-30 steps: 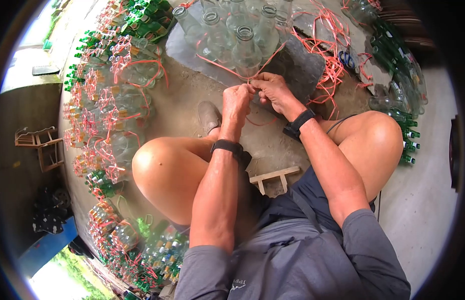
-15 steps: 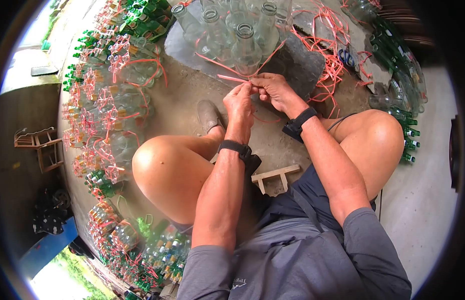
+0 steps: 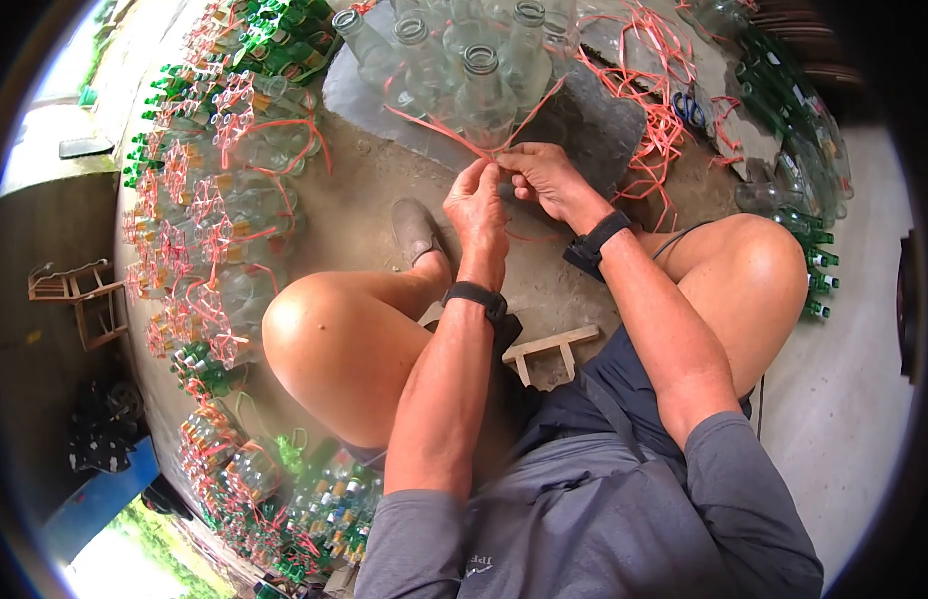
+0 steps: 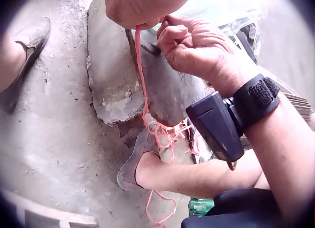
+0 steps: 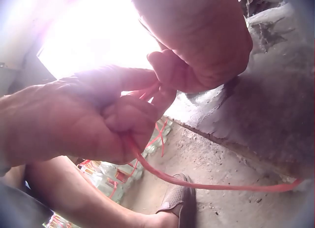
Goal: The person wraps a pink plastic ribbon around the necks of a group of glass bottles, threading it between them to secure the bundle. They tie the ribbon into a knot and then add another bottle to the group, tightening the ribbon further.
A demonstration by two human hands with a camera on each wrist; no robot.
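Note:
In the head view a cluster of clear glass bottles point(image 3: 484, 95) stands upright on a grey slab, with pink strap point(image 3: 436, 127) passing round its near side. The strap's two sides meet at the fingertips. My left hand point(image 3: 477, 210) pinches the strap between thumb and fingers, and my right hand point(image 3: 547, 180) pinches it just beside. The right wrist view shows the left hand point(image 5: 83, 114) with a length of strap point(image 5: 197, 185) trailing from its curled fingers; the right hand point(image 5: 197, 36) touches its fingertips. Any knot is hidden by the fingers.
Bundled bottles point(image 3: 224, 200) tied with pink strap line the left side. A tangle of strap point(image 3: 658, 120) and blue-handled scissors point(image 3: 689, 110) lie right of the slab point(image 3: 594, 125). Green bottles point(image 3: 783, 110) lie farther right. A small wooden stool point(image 3: 552, 349) is between the legs.
A pink strap end that stuck out leftward above the left hand half a second ago now lies along the strap near the fingertips. Both hands remain close together, still pinching.

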